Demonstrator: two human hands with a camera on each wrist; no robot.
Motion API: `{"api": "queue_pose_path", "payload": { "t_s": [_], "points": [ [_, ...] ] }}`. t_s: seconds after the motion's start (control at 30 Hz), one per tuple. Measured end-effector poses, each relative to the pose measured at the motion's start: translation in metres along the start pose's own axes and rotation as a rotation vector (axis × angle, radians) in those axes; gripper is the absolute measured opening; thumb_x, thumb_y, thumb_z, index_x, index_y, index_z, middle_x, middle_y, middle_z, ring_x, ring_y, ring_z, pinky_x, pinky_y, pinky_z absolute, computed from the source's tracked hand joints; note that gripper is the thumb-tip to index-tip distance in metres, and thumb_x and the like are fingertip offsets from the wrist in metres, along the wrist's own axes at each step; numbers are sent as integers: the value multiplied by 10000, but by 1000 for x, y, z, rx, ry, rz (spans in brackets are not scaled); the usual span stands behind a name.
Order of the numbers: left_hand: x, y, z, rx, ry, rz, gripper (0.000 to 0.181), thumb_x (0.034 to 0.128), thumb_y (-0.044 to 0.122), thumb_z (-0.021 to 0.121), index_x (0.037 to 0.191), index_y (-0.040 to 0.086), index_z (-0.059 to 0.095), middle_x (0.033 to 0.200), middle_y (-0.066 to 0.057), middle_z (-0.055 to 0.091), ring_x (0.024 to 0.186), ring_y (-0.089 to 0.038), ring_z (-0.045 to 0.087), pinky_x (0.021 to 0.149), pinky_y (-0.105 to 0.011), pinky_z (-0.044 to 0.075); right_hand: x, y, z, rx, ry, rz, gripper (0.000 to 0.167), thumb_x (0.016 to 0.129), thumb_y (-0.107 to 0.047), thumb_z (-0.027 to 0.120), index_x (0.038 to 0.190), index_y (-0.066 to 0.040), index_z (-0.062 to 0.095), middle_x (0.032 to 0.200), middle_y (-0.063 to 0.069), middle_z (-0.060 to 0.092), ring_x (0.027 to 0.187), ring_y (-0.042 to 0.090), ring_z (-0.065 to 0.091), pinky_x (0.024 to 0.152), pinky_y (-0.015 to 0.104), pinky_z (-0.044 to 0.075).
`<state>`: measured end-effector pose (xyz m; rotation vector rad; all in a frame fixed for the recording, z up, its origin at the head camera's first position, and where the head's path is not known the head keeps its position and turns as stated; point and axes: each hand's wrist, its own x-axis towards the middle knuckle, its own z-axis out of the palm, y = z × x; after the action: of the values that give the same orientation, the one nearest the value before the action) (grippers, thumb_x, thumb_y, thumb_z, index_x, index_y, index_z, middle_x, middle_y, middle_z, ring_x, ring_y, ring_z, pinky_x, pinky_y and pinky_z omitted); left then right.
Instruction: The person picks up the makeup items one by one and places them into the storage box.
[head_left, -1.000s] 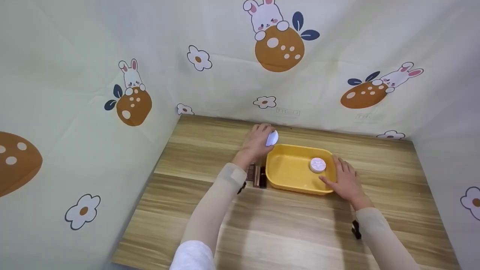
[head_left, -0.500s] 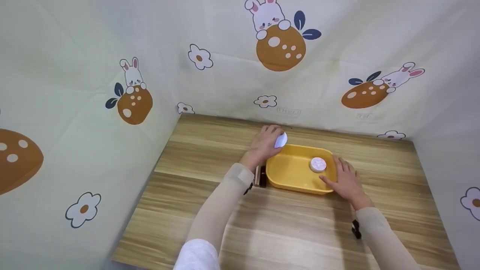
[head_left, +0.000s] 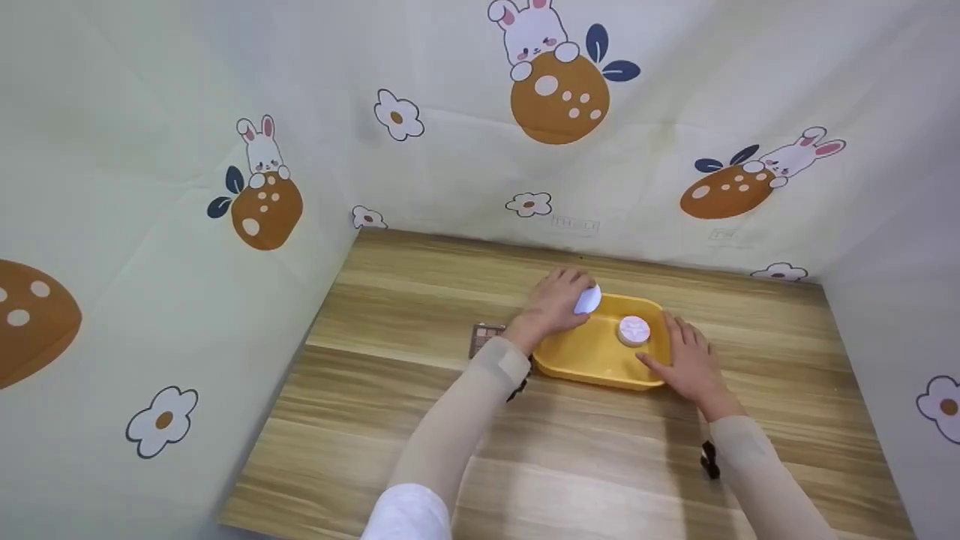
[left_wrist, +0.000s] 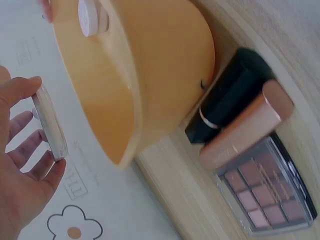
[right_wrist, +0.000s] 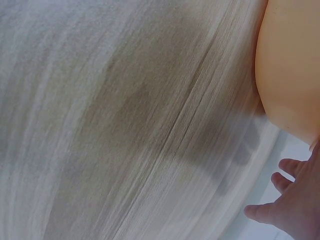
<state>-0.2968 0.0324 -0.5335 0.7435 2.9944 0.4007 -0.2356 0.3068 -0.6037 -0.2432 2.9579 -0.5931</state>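
Observation:
A round, flat white case point(head_left: 589, 299) is pinched between the thumb and fingers of the left hand point(head_left: 553, 301), above the left part of a yellow tray point(head_left: 600, 377). In the left wrist view the case point(left_wrist: 50, 122) is seen edge-on, held at its rim by the left hand point(left_wrist: 25, 165). Inside the tray, toward its right end, lies a round white case with a star pattern point(head_left: 634, 331). The right hand point(head_left: 694, 369) rests at the tray's right side, fingers along the outside and thumb over the rim; in the right wrist view its fingers point(right_wrist: 287, 187) are spread.
Left of the tray lie a dark tube point(left_wrist: 232, 95), a rose-gold tube point(left_wrist: 250, 127) and an eyeshadow palette point(left_wrist: 265, 190), side by side on the wooden table point(head_left: 375, 315). A patterned curtain point(head_left: 450, 172) hangs behind the table.
The left hand has moved right and slightly toward the person with the white case, from beside the tray to over it. The right hand and the tray look unmoved.

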Motion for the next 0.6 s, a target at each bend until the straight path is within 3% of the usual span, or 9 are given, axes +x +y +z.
{"api": "queue_pose_path", "payload": {
  "t_s": [0.33,0.6],
  "points": [
    [4,20,22,59,-61,57,540,892,422,711,1368,243,529,1472,22,488,1362,-197,451,1138,-342,417,-2,0,3,13,-11,-1,1000,906,-665,542,1597,-85,110,1593,310,201,1433,557,182,1114,779,139],
    [10,26,33,49,-103,51,517,909,401,699,1372,241,535,1484,23,479,1371,-189,432,1135,-327,420,0,1,2,-1,3,-6,995,912,-659,539,1599,-81,109,1587,314,219,1428,557,199,1110,780,158]
  ]
}}
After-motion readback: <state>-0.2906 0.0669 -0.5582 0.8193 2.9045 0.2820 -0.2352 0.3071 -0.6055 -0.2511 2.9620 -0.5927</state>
